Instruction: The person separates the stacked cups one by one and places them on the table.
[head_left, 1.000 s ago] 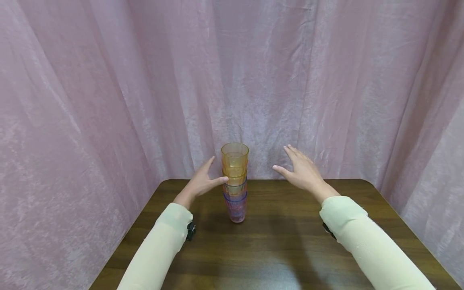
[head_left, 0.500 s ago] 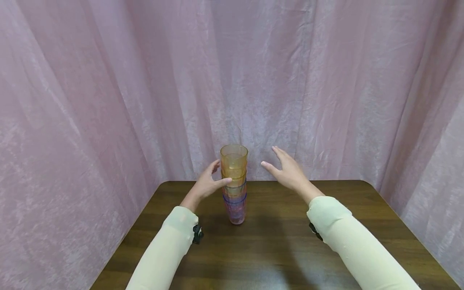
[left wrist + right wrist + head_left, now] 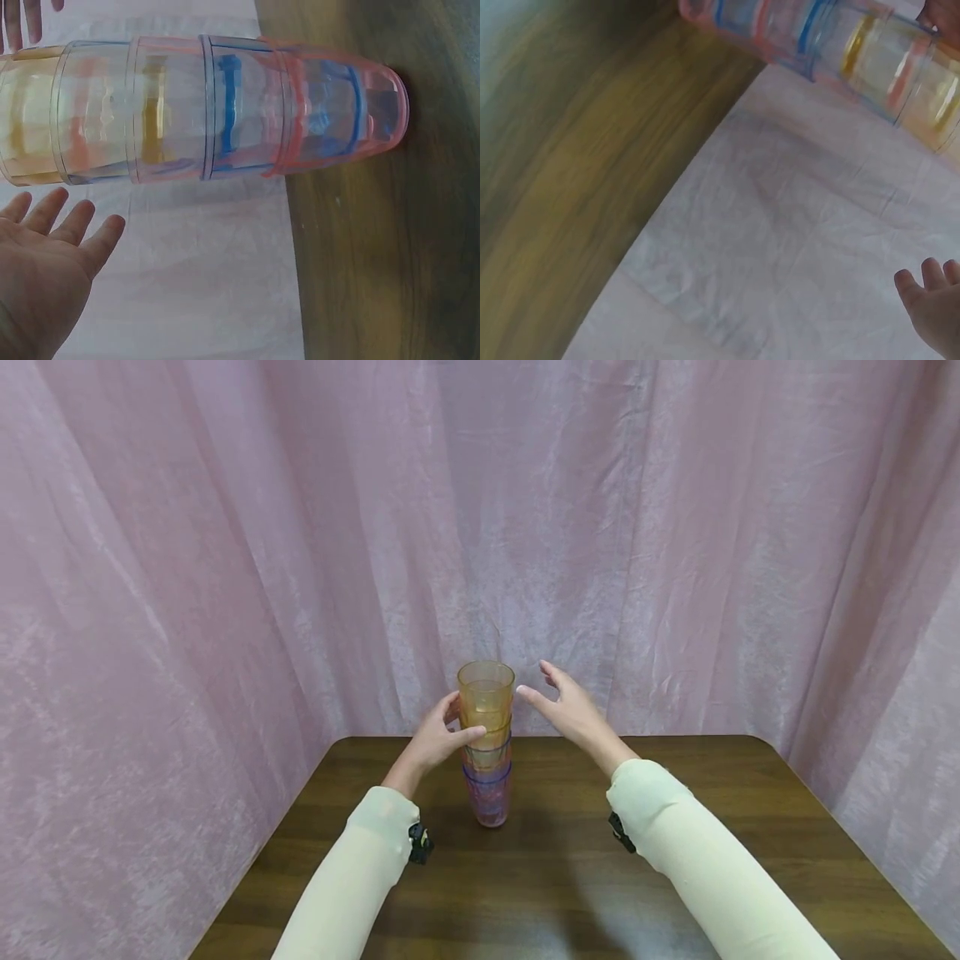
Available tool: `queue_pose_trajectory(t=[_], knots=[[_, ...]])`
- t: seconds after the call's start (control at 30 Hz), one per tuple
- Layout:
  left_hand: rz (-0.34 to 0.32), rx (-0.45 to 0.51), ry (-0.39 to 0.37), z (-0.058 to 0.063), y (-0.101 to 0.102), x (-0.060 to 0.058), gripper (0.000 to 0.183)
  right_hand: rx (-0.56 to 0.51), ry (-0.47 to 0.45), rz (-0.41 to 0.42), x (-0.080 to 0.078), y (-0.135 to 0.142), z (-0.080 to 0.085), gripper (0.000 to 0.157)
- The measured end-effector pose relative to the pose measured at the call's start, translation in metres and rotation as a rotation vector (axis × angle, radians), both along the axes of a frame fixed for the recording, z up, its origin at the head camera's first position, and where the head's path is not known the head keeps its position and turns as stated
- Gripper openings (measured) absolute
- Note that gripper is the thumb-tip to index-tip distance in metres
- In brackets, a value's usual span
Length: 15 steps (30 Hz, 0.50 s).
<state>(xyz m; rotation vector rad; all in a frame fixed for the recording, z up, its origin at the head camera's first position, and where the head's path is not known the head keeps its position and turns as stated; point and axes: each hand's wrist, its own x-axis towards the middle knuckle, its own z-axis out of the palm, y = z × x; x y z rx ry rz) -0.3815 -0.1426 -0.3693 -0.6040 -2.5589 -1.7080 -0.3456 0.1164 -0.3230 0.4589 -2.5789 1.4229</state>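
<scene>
Upright stack of nested translucent plastic cups (image 3: pixel 486 739) on dark wooden counter (image 3: pixel 570 868): left hand (image 3: pixel 435 739) curls around it; right hand (image 3: pixel 566 708) (open, fingers spread) hovers just beside

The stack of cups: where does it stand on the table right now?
In the head view the stack of cups stands upright near the far edge of the table, before the pink curtain, between the left hand and right hand.
</scene>
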Motion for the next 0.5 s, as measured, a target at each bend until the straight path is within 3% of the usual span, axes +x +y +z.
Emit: queue_pose_trajectory(t=[0.23,0.3,0.5], knots=[[-0.043,-0.001,-0.017,0.019,0.003,0.017,0.086,-0.059,-0.044,0.067,-0.007,-0.017,0.000,0.100],[-0.048,0.010,-0.021,0.017,0.004,0.018,0.085,-0.071,-0.051,0.071,-0.008,-0.021,-0.001,0.101],[-0.035,0.049,-0.022,-0.003,0.005,0.004,0.086,-0.082,-0.064,0.075,-0.011,-0.031,-0.003,0.102]])
